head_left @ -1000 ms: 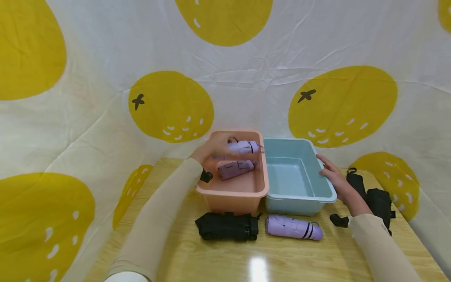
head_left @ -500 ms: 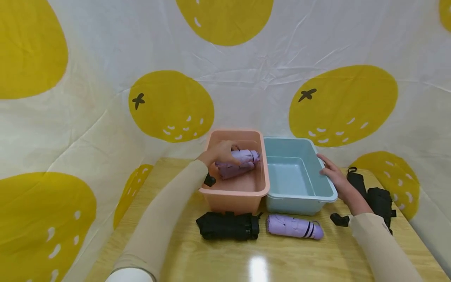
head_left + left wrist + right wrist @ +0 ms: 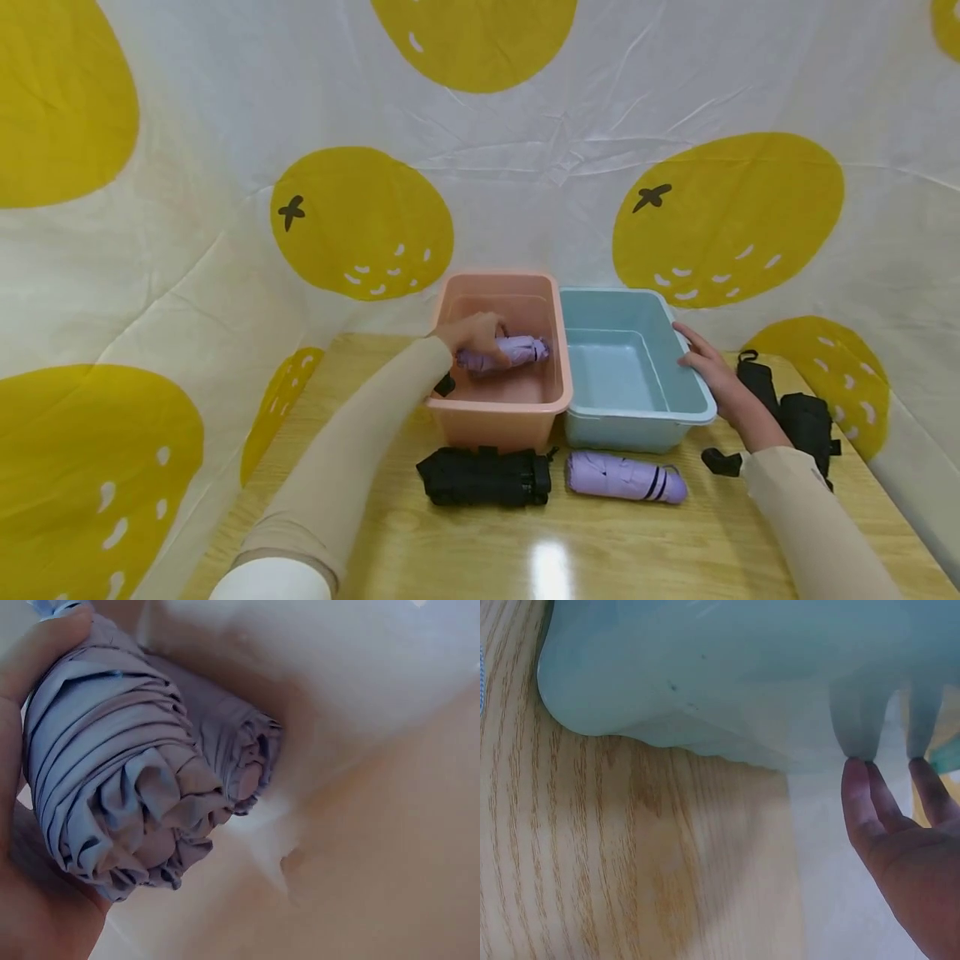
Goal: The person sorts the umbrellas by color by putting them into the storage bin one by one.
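Note:
Inside the pink bin (image 3: 498, 409), my left hand (image 3: 477, 333) grips a folded light purple umbrella (image 3: 522, 349). The left wrist view shows the fingers and thumb curled round this umbrella (image 3: 112, 765), its gathered end facing the camera, with a second purple umbrella (image 3: 232, 742) lying beside it on the bin floor. My right hand (image 3: 716, 379) rests at the right rim of the light blue bin (image 3: 611, 354). In the right wrist view the fingertips of that hand (image 3: 907, 847) touch the outer wall of the blue bin (image 3: 690, 675).
On the wooden table (image 3: 450, 550), a black umbrella (image 3: 486, 477) lies before the pink bin and a purple umbrella (image 3: 626, 477) before the blue one. More black umbrellas (image 3: 807, 427) lie beyond the right forearm. A patterned cloth (image 3: 525, 217) hangs behind the bins.
My left hand has lowered the purple umbrella into the pink bin, toward the near side, over the other purple one. The right hand has stayed at the blue rim.

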A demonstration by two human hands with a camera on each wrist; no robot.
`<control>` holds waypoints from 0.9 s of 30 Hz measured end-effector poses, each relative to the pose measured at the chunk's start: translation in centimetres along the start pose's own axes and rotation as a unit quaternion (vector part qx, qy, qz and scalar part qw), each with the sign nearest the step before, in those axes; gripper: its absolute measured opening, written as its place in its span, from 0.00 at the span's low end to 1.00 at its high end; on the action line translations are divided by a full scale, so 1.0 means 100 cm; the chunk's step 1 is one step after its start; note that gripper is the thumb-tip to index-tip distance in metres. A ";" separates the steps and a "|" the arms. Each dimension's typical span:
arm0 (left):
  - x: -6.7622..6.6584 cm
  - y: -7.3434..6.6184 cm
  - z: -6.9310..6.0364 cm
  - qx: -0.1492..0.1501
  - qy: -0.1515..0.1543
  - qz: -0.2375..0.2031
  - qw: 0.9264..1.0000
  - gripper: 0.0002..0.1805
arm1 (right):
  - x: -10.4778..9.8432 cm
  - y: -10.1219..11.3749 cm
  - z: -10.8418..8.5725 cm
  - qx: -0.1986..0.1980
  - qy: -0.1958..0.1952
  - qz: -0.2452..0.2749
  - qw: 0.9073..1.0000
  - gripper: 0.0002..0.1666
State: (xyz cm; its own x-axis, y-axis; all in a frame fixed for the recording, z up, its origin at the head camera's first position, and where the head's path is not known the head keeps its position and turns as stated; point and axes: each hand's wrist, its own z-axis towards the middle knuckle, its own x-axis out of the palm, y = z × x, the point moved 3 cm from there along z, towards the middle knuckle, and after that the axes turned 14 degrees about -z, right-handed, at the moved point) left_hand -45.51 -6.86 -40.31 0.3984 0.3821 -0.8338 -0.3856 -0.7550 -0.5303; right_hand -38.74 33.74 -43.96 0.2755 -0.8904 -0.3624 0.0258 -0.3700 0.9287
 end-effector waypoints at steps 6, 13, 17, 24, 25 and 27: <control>0.004 0.002 0.004 -0.017 0.024 -0.010 1.000 0.35 | -0.003 0.001 0.005 0.008 -0.002 0.000 1.000 0.41; 0.010 0.005 0.007 -0.031 0.059 -0.046 0.997 0.32 | -0.004 0.001 0.006 0.001 -0.003 -0.001 1.000 0.40; 0.017 0.011 0.012 -0.047 0.059 -0.031 0.997 0.33 | -0.003 0.001 0.003 0.001 -0.004 -0.005 1.000 0.40; 0.030 0.012 0.020 -0.075 0.062 -0.100 0.990 0.34 | -0.003 0.001 0.000 0.000 -0.008 -0.010 1.000 0.39; 0.030 0.011 0.020 -0.070 0.060 -0.115 0.989 0.34 | -0.003 0.000 0.001 -0.001 -0.007 -0.011 1.000 0.39; 0.031 0.007 0.019 -0.054 0.057 -0.136 0.988 0.35 | -0.002 -0.002 0.001 -0.001 -0.006 -0.012 1.000 0.39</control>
State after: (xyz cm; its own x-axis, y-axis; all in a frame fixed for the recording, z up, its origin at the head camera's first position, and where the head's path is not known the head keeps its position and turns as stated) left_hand -46.20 -5.22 -43.55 0.5686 0.5208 -0.6367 -0.1624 -0.6878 -0.7076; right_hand -38.92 33.96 -44.07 0.2626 -0.8849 -0.3847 0.0341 -0.3900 0.9202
